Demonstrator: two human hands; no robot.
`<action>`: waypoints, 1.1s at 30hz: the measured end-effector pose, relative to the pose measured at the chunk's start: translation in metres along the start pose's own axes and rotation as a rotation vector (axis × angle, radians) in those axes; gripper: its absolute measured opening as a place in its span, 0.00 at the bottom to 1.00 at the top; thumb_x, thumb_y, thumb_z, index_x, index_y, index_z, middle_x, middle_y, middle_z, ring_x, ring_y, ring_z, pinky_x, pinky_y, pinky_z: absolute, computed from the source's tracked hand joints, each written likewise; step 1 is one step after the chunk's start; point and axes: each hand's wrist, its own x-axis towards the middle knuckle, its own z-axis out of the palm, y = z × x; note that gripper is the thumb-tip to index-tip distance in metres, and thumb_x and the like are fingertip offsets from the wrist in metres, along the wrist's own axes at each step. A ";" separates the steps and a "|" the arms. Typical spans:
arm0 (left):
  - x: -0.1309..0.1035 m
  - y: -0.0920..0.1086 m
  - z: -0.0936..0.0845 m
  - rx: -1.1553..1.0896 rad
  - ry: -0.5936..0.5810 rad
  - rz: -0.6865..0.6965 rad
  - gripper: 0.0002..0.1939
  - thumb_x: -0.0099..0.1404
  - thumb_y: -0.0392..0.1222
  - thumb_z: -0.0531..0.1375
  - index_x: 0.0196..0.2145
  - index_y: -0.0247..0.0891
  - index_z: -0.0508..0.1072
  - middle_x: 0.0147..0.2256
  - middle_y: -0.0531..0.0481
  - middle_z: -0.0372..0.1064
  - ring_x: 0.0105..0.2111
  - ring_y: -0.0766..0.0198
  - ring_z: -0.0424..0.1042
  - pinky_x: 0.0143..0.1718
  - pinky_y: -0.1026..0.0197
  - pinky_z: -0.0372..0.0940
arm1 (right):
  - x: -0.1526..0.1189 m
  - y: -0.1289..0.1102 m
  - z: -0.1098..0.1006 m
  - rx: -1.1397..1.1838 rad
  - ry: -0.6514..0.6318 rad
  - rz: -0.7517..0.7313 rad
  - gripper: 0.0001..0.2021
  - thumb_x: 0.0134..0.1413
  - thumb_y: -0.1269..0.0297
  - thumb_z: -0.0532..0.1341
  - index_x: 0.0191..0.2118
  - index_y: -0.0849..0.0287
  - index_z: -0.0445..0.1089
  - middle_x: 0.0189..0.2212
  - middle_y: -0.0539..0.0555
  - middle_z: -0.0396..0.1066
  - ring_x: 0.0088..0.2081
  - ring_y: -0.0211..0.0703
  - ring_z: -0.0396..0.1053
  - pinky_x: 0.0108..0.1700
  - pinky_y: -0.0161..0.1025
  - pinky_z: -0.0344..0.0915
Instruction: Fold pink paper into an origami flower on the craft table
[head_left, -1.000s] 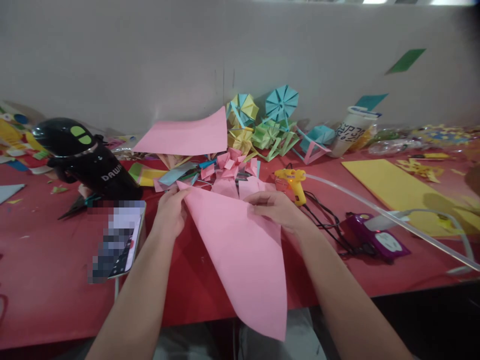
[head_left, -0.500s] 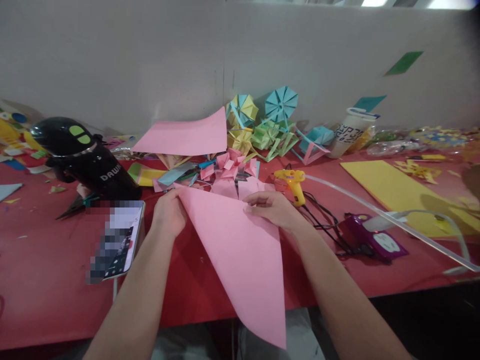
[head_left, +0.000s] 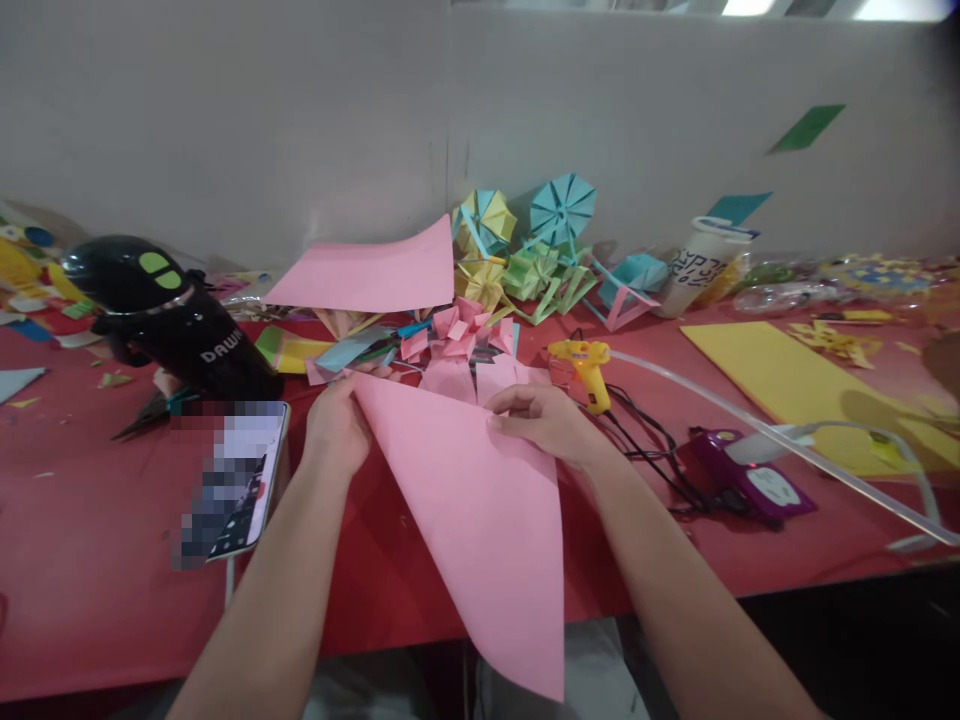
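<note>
A large pink paper sheet (head_left: 480, 520) is held up between my two hands, its lower end hanging past the table's front edge. My left hand (head_left: 337, 425) grips the sheet's upper left corner, with some fingers hidden behind it. Near the top right edge, my right hand (head_left: 544, 422) pinches the paper between thumb and fingers. Just beyond the sheet lie small folded pink paper pieces (head_left: 459, 335). A second pink sheet (head_left: 367, 270) rests on the pile behind, against the wall.
A black bottle (head_left: 180, 320) and a phone (head_left: 244, 490) stand on the left of the red table (head_left: 90, 580). On the right are a yellow glue gun (head_left: 589, 370) with a long clear stick, a purple power strip (head_left: 750, 480) and yellow sheets (head_left: 765, 390). Folded paper umbrellas (head_left: 562, 208) sit behind.
The sheet's lower tip has swung slightly left. Both hands keep their hold in nearly the same place.
</note>
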 end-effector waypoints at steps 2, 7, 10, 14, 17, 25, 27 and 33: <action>0.001 0.000 -0.001 -0.007 -0.015 0.013 0.06 0.59 0.28 0.56 0.30 0.33 0.71 0.30 0.45 0.75 0.33 0.62 0.77 0.43 0.60 0.72 | 0.000 -0.001 0.000 0.013 0.000 -0.005 0.15 0.40 0.61 0.70 0.37 0.60 0.76 0.34 0.54 0.75 0.29 0.35 0.67 0.33 0.35 0.65; 0.003 0.002 -0.004 -0.010 -0.052 0.024 0.06 0.58 0.28 0.56 0.31 0.33 0.72 0.31 0.44 0.76 0.35 0.60 0.77 0.43 0.58 0.72 | 0.000 -0.004 0.000 0.007 0.012 -0.019 0.15 0.40 0.63 0.69 0.38 0.60 0.75 0.36 0.55 0.76 0.32 0.37 0.70 0.36 0.37 0.66; 0.002 0.002 -0.004 -0.013 -0.045 0.036 0.07 0.58 0.27 0.55 0.32 0.33 0.72 0.31 0.43 0.76 0.36 0.58 0.77 0.44 0.57 0.71 | 0.000 -0.005 -0.001 0.001 0.017 -0.042 0.15 0.40 0.63 0.69 0.38 0.60 0.75 0.36 0.56 0.76 0.35 0.39 0.72 0.39 0.38 0.68; 0.002 0.002 -0.003 -0.019 -0.049 0.035 0.07 0.60 0.28 0.54 0.31 0.32 0.72 0.31 0.43 0.76 0.35 0.59 0.77 0.44 0.58 0.71 | 0.001 -0.003 -0.002 0.014 0.014 -0.037 0.15 0.40 0.63 0.69 0.38 0.60 0.75 0.36 0.55 0.76 0.36 0.39 0.72 0.39 0.38 0.68; 0.003 0.001 -0.004 -0.018 -0.046 0.038 0.08 0.62 0.28 0.54 0.30 0.33 0.72 0.31 0.44 0.75 0.34 0.61 0.77 0.44 0.59 0.71 | 0.001 -0.002 -0.002 0.006 0.016 -0.038 0.15 0.40 0.63 0.69 0.38 0.60 0.76 0.36 0.55 0.76 0.35 0.39 0.71 0.38 0.37 0.67; 0.006 -0.001 -0.004 -0.030 -0.054 0.068 0.11 0.65 0.29 0.52 0.28 0.34 0.71 0.29 0.46 0.74 0.32 0.64 0.76 0.42 0.61 0.71 | -0.001 -0.004 -0.002 -0.002 0.001 -0.054 0.14 0.42 0.64 0.68 0.39 0.59 0.76 0.37 0.55 0.76 0.36 0.39 0.72 0.39 0.37 0.67; 0.005 -0.001 -0.003 -0.033 -0.057 0.070 0.12 0.66 0.29 0.52 0.27 0.34 0.71 0.28 0.47 0.74 0.32 0.65 0.76 0.42 0.62 0.71 | -0.001 -0.004 -0.002 0.005 0.000 -0.050 0.14 0.42 0.64 0.68 0.39 0.59 0.76 0.37 0.55 0.76 0.36 0.39 0.72 0.38 0.37 0.67; 0.005 -0.002 -0.003 -0.015 -0.029 0.079 0.10 0.65 0.29 0.53 0.28 0.34 0.70 0.29 0.46 0.74 0.33 0.64 0.76 0.44 0.60 0.71 | -0.001 -0.003 -0.002 -0.003 -0.006 -0.041 0.14 0.42 0.64 0.68 0.40 0.59 0.77 0.37 0.55 0.76 0.34 0.38 0.71 0.37 0.37 0.66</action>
